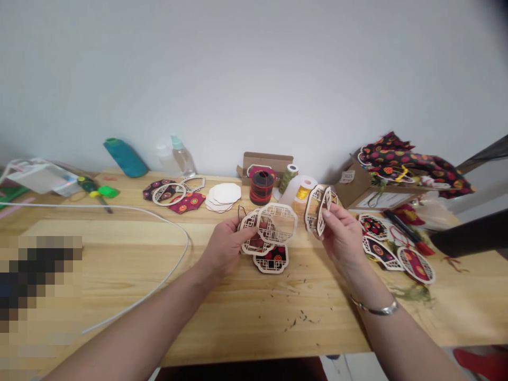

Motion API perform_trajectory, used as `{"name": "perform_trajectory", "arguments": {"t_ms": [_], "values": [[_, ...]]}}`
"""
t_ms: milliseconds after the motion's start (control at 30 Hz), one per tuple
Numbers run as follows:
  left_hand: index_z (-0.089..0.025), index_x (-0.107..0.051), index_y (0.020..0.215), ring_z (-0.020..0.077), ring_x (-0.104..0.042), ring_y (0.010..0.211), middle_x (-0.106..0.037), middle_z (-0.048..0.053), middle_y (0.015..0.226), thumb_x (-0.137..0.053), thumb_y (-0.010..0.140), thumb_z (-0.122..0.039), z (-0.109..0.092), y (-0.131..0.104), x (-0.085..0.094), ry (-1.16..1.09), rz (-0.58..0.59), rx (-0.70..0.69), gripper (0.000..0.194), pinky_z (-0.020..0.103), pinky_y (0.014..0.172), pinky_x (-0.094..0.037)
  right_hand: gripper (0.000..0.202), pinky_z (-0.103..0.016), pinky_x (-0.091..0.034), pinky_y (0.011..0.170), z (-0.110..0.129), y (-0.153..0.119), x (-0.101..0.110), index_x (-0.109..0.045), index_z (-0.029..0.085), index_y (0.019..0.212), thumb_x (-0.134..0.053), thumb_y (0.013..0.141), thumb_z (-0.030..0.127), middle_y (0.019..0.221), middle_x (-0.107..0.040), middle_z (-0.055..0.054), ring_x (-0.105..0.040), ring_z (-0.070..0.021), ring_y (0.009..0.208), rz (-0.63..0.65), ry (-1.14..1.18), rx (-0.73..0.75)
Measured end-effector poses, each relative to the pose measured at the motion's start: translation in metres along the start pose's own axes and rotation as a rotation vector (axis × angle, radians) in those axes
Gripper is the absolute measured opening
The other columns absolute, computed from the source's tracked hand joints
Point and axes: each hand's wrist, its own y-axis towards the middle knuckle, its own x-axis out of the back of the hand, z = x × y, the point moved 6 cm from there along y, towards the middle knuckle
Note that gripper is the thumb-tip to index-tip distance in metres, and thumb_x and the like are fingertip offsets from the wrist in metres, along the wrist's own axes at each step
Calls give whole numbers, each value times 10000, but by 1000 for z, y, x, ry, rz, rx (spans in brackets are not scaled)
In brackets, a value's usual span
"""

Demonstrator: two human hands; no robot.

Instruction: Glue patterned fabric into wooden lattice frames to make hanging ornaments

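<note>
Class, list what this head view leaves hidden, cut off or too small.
All in the head view:
Fabric-backed frame: upper part, behind the lattice frames in the left hand.
Stack in the right hand: exact count, pieces overlap.
Carton label: print too small.
White cable: cut off by the left edge.
Lower left: covered by a pixelated patch.

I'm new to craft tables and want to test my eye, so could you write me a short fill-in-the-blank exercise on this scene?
1. Of the left hand and the right hand, ____ hold lattice frames.
2. A shiny bracelet is worn on the ____ wrist.
3. The plain stacked pieces on the table are coloured ____.
4. In this view, the teal cone is to the ____ of the clear bottles.

Missing words: both; right; white; left.
</note>
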Motion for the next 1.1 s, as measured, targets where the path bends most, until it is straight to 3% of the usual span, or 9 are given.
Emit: {"name": "perform_trajectory", "arguments": {"t_ms": [167, 333, 633, 767, 933, 1100], "values": [[-111, -707, 809, 157, -641, 526, -719, 47, 674, -818, 576, -232, 1, -1, 0, 58, -20, -22, 285, 277, 528, -543, 282, -214, -425, 363, -12, -11, -12, -686, 187, 877, -777, 670, 355, 567, -651, 23, -511, -85, 382, 99, -198, -33], [-124, -696, 859, 165, -651, 549, -708, 31, 652, -809, 605, -255, 6, -3, -1, 100, 6, -20, 306, 288, 569, -542, 321, -234, -435, 388, -27, -13, -13, -694, 179, 884, -782, 652, 384, 543, -645, 19, -529, -104, 392, 74, -330, -129], [-151, -688, 987, 170, -684, 706, -736, 41, 804, -783, 679, -247, 8, -6, -6, 85, 95, -38, 336, 309, 715, -546, 242, -213, -364, 444, -33, -15, -21, -713, 161, 749, -756, 695, 393, 605, -637, 2, -467, -77, 475, 242, -258, -243], [-157, -691, 945, 161, -676, 708, -734, 47, 895, -755, 722, -245, 5, -6, -8, -29, 105, -45, 248, 308, 704, -543, 238, -216, -373, 467, -29, -10, -12, -688, 158, 708, -745, 717, 389, 576, -610, 6, -471, -82, 488, 167, -242, -180], [-159, -709, 902, 176, -674, 808, -731, 54, 937, -725, 752, -204, -3, -2, -6, -147, 86, -118, 157, 316, 771, -528, 233, -223, -405, 461, -19, -3, -3, -694, 194, 734, -785, 658, 394, 628, -641, 3, -509, -97, 505, 60, -46, -105], [-165, -712, 886, 185, -664, 896, -736, 47, 913, -703, 756, -170, -3, -1, -6, -228, 52, -86, 130, 318, 847, -499, 212, -232, -416, 448, -16, -11, -12, -717, 198, 704, -787, 655, 392, 594, -640, -4, -503, -99, 481, 168, -109, -95]]}}
